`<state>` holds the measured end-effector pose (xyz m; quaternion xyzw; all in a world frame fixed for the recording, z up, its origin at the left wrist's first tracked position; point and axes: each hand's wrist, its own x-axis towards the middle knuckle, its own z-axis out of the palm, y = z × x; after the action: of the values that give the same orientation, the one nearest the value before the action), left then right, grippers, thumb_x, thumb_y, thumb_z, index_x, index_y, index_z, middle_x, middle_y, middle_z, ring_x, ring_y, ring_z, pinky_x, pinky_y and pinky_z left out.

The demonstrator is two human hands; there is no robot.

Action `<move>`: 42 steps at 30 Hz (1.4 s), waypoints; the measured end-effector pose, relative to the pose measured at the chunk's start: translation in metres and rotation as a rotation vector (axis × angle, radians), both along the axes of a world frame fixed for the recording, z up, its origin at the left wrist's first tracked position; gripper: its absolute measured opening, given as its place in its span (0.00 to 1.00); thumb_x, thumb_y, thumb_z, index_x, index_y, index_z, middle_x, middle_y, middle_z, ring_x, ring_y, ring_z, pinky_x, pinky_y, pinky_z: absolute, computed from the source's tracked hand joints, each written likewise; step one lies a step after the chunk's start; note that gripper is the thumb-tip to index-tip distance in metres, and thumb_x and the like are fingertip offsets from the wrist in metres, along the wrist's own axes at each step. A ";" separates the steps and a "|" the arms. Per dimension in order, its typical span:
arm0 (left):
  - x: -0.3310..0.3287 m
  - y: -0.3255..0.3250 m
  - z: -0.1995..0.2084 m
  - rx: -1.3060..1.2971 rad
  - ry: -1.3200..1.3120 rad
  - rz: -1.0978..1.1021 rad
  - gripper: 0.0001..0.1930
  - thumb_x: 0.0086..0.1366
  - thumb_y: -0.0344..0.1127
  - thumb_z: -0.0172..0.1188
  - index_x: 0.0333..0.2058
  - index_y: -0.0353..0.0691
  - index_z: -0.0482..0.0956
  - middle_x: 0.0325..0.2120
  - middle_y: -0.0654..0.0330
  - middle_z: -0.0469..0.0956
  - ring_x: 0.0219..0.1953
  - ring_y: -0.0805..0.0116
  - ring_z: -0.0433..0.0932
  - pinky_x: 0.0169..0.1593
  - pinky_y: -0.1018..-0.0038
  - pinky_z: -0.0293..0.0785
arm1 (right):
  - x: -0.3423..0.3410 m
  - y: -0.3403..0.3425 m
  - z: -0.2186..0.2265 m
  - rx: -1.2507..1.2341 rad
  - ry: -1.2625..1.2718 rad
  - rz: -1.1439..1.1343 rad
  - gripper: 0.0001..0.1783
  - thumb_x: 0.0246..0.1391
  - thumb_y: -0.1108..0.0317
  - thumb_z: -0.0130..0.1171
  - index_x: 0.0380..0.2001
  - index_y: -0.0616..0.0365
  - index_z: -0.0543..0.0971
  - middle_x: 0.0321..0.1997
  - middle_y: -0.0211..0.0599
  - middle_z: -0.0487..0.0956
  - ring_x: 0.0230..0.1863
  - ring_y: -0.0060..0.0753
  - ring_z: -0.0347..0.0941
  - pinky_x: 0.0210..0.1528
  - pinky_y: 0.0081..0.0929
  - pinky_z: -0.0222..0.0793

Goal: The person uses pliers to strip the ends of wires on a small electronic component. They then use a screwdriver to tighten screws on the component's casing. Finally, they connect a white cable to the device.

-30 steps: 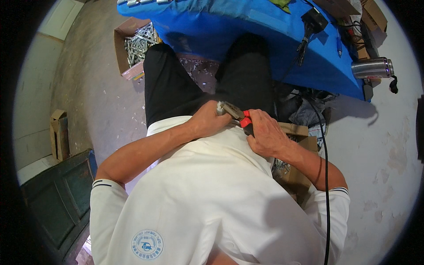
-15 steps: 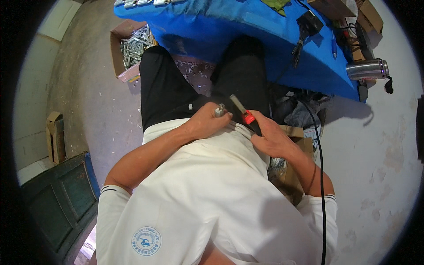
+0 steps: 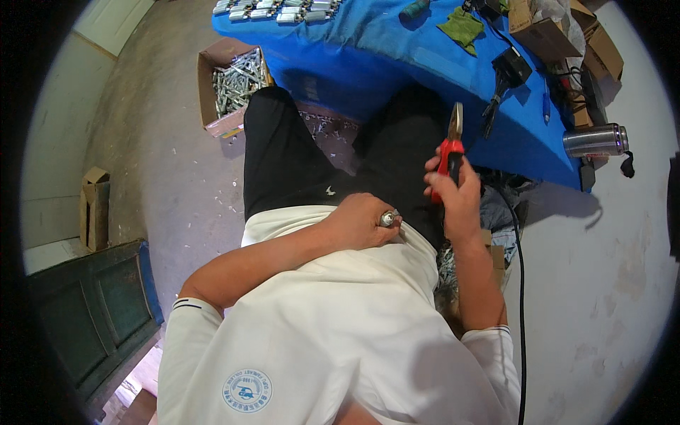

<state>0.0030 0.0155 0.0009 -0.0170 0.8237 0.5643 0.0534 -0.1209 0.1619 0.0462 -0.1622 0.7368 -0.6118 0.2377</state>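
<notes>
On the blue-covered counter [image 3: 382, 44] we see a green cloth [image 3: 462, 30], a black adapter [image 3: 513, 66] near the front edge, a blue pen [image 3: 546, 106] beside it, a silver flask [image 3: 595, 141] at the right corner and cardboard boxes [image 3: 540, 34] along the right edge.

in the middle of the frame, the left hand [image 3: 361, 221] hides most of a metal piece [image 3: 387, 219], leaving its end visible. right of center, the right hand [image 3: 459, 190] covers part of the grips of the pliers [image 3: 455, 126]. a pale scrap [image 3: 330, 191] on the black trousers [image 3: 294, 159] is too small to identify. the top edge cuts off the blue-covered counter [image 3: 382, 39]; the bottom edge cuts off the black cable [image 3: 523, 304].
</notes>
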 end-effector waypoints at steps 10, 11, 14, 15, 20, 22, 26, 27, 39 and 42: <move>0.002 -0.004 0.006 0.068 -0.019 0.038 0.16 0.62 0.39 0.57 0.21 0.32 0.78 0.14 0.46 0.72 0.16 0.50 0.68 0.26 0.61 0.66 | -0.175 -0.102 0.022 0.694 0.780 -0.318 0.37 0.44 0.50 0.61 0.55 0.63 0.72 0.50 0.55 0.76 0.50 0.54 0.74 0.53 0.43 0.67; 0.002 -0.005 0.005 0.074 -0.017 0.032 0.16 0.62 0.39 0.57 0.21 0.32 0.78 0.14 0.46 0.72 0.16 0.50 0.68 0.26 0.61 0.66 | -0.188 -0.109 0.019 0.758 0.769 -0.330 0.39 0.44 0.48 0.61 0.55 0.62 0.72 0.50 0.54 0.77 0.51 0.53 0.74 0.53 0.43 0.67; 0.003 -0.010 0.006 0.126 -0.041 0.054 0.16 0.62 0.39 0.57 0.21 0.32 0.78 0.15 0.46 0.73 0.16 0.51 0.69 0.26 0.60 0.66 | -0.207 -0.122 0.006 0.834 0.731 -0.353 0.36 0.45 0.48 0.61 0.53 0.62 0.74 0.51 0.53 0.77 0.52 0.54 0.73 0.53 0.46 0.67; 0.004 -0.009 0.003 0.138 -0.020 0.079 0.16 0.61 0.39 0.56 0.20 0.32 0.77 0.15 0.46 0.73 0.16 0.51 0.70 0.26 0.60 0.66 | -0.210 -0.122 -0.001 0.839 0.715 -0.360 0.34 0.46 0.49 0.61 0.52 0.61 0.74 0.50 0.54 0.77 0.51 0.55 0.73 0.53 0.47 0.67; 0.005 -0.010 -0.003 0.165 -0.048 0.122 0.17 0.60 0.39 0.57 0.18 0.32 0.75 0.15 0.45 0.73 0.18 0.49 0.72 0.27 0.58 0.66 | -0.189 -0.099 -0.023 0.523 1.069 -0.491 0.19 0.54 0.56 0.59 0.43 0.58 0.79 0.41 0.45 0.80 0.41 0.43 0.76 0.45 0.40 0.71; 0.006 -0.010 -0.004 0.141 -0.010 0.087 0.16 0.60 0.39 0.57 0.20 0.31 0.77 0.16 0.44 0.73 0.19 0.48 0.72 0.28 0.58 0.67 | -0.141 -0.093 -0.024 0.138 1.048 -0.349 0.12 0.57 0.62 0.59 0.39 0.58 0.79 0.36 0.39 0.80 0.36 0.36 0.76 0.41 0.33 0.72; 0.005 -0.008 0.002 0.016 0.003 -0.082 0.15 0.58 0.39 0.59 0.24 0.30 0.79 0.18 0.44 0.75 0.20 0.48 0.74 0.29 0.59 0.70 | -0.029 -0.088 -0.037 0.106 0.338 0.362 0.06 0.52 0.70 0.65 0.33 0.59 0.80 0.32 0.27 0.78 0.34 0.18 0.73 0.39 0.20 0.71; 0.006 -0.005 0.003 0.026 0.020 -0.088 0.14 0.58 0.39 0.59 0.24 0.30 0.79 0.18 0.44 0.75 0.20 0.48 0.74 0.30 0.59 0.70 | -0.021 -0.085 -0.061 0.124 0.188 0.565 0.08 0.49 0.71 0.66 0.34 0.59 0.80 0.32 0.28 0.79 0.35 0.20 0.73 0.40 0.22 0.71; 0.009 -0.007 0.002 0.083 -0.004 0.016 0.15 0.59 0.38 0.59 0.34 0.29 0.79 0.26 0.47 0.80 0.29 0.55 0.80 0.34 0.63 0.74 | 0.026 -0.091 -0.107 0.264 0.129 0.962 0.12 0.50 0.67 0.65 0.38 0.58 0.81 0.33 0.40 0.83 0.32 0.26 0.77 0.36 0.26 0.72; 0.011 -0.005 -0.006 0.087 0.003 0.093 0.14 0.60 0.38 0.59 0.28 0.28 0.78 0.21 0.51 0.78 0.26 0.59 0.79 0.31 0.63 0.72 | 0.028 -0.086 -0.117 0.257 0.012 0.828 0.11 0.50 0.69 0.65 0.38 0.60 0.81 0.32 0.38 0.83 0.33 0.24 0.76 0.36 0.25 0.73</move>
<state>0.0136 0.0108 -0.0055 -0.0521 0.7968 0.6014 0.0267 -0.0925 0.0760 -0.0704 -0.4167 0.6813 -0.3672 0.4769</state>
